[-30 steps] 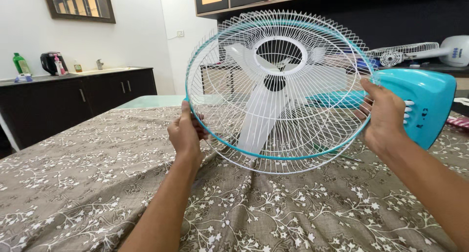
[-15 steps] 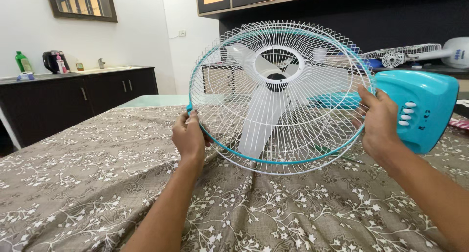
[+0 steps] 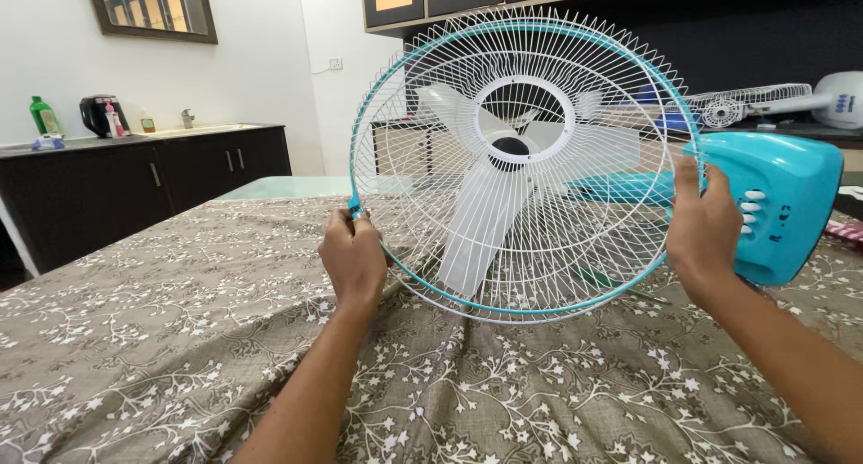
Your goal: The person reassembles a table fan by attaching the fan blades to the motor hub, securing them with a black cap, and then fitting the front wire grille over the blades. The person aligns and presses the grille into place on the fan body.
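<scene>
Gripping the round white wire fan guard with a turquoise rim (image 3: 526, 163), the left hand (image 3: 353, 257) and right hand (image 3: 701, 230) have fingers clamped on its opposite edges. It stands upright above the brown floral cloth (image 3: 503, 392), before the turquoise plastic fan base (image 3: 778, 203).

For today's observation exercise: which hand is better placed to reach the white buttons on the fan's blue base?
Probably the right hand: it grips the fan guard rim right beside the blue base and its white buttons. The left hand holds the opposite rim.
</scene>
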